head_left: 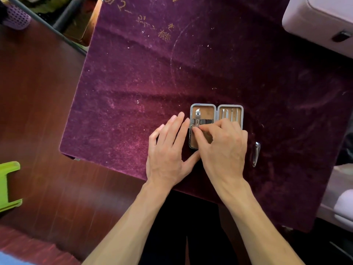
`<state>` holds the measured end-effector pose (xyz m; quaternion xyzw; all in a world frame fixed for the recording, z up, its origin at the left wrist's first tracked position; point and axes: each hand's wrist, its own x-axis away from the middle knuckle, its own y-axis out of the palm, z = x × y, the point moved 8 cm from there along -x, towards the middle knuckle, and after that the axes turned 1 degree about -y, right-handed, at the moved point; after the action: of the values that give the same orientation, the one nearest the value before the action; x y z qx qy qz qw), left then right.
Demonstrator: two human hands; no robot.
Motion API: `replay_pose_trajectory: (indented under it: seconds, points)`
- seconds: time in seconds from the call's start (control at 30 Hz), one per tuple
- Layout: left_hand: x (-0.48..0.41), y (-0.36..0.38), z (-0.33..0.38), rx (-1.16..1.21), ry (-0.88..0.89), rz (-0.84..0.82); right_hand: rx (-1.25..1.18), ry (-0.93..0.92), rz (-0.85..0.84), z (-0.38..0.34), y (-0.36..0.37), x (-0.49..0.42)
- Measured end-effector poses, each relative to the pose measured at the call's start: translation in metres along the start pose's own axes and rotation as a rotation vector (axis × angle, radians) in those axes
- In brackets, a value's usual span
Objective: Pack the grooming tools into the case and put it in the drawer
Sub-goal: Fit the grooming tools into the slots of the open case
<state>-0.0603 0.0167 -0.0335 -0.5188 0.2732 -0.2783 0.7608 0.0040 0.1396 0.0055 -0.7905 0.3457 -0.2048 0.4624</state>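
A dark purple velvet cloth [172,73] covers a tabletop and fills most of the view from above. It has gold embroidered characters [164,33] near its far edge. Reddish-brown wooden floor [38,92] runs along the cloth's left edge. A pale boxy object [321,18] sits at the far right corner, and part of a lime-green stool [8,186] shows at the left border.

Two bare forearms reach in from the bottom. The left hand [168,150] lies flat on the cloth with its fingers straight and close together. Its fingertips are against the left side of the case, and its thumb stretches toward the case's near corner. The right hand [223,148] covers the near part of the case, fingers curled, thumb and forefinger pinching the near end of a nail clipper [197,116].

The grooming case [207,112] lies open like a book near the cloth's near edge, right of centre. It has two metal-rimmed halves with tan lining. The clipper sits lengthwise in the left half, under a dark strap [205,122]. The right half holds a row of slim metal tools [231,114].

A second clipper [256,153] lies loose on the cloth, just right of the right hand and apart from the case. Broad bare velvet lies beyond and to the left of the case.
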Motion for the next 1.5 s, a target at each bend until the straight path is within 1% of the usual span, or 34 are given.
replay_pose_trajectory:
  seconds: [0.23, 0.4, 0.57, 0.67, 0.73, 0.87, 1.03, 1.1, 1.17, 1.2, 1.3, 1.33, 1.37, 1.4, 1.47, 1.5]
  points:
    - [0.000, 0.000, -0.001, -0.011, -0.005, 0.000, -0.036, 0.029, -0.027, 0.003, 0.002, 0.003]
    - [-0.001, -0.003, 0.001, -0.027, -0.007, 0.003, -0.109, 0.080, 0.004, 0.036, -0.024, 0.021]
    - [-0.001, -0.003, 0.001, -0.021, -0.014, -0.017, -0.120, 0.243, 0.092, 0.097, -0.057, 0.045]
    - [-0.001, -0.004, 0.001, -0.014, -0.022, -0.023, -0.177, 0.367, 0.097, 0.123, -0.060, 0.054]
    - [-0.001, -0.004, 0.003, -0.009, -0.022, -0.032, -0.209, 0.407, 0.078, 0.132, -0.056, 0.057]
    - [-0.001, -0.004, 0.003, -0.007, -0.023, -0.042, -0.284, 0.440, 0.100, 0.136, -0.047, 0.060]
    - [-0.003, -0.007, 0.007, 0.032, -0.044, -0.081, -0.282, 0.427, 0.119, 0.139, -0.048, 0.058]
    - [-0.005, -0.009, 0.006, 0.106, -0.066, -0.134, -0.306, 0.434, 0.106, 0.140, -0.050, 0.059]
    - [-0.007, -0.012, 0.001, 0.272, -0.138, -0.206, -0.371, 0.453, 0.082, 0.139, -0.052, 0.059]
    - [-0.008, -0.015, 0.000, 0.369, -0.183, -0.213, -0.436, 0.469, 0.068, 0.137, -0.053, 0.059]
    - [-0.011, -0.037, 0.011, 0.520, -0.238, -0.097, -0.778, 0.505, 0.036, 0.119, -0.050, 0.057]
    - [-0.010, -0.041, 0.017, 0.563, -0.256, -0.088, -0.870, 0.505, 0.027, 0.111, -0.048, 0.056]
    - [-0.009, -0.039, 0.024, 0.626, -0.293, -0.125, -0.931, 0.493, 0.025, 0.102, -0.048, 0.055]
    - [-0.006, -0.033, 0.031, 0.710, -0.342, -0.208, -0.973, 0.476, 0.028, 0.094, -0.046, 0.054]
    - [0.003, -0.014, 0.050, 0.909, -0.444, -0.447, -1.019, 0.455, 0.045, 0.081, -0.043, 0.053]
    - [0.008, -0.008, 0.058, 1.008, -0.482, -0.530, -1.022, 0.448, 0.051, 0.076, -0.041, 0.054]
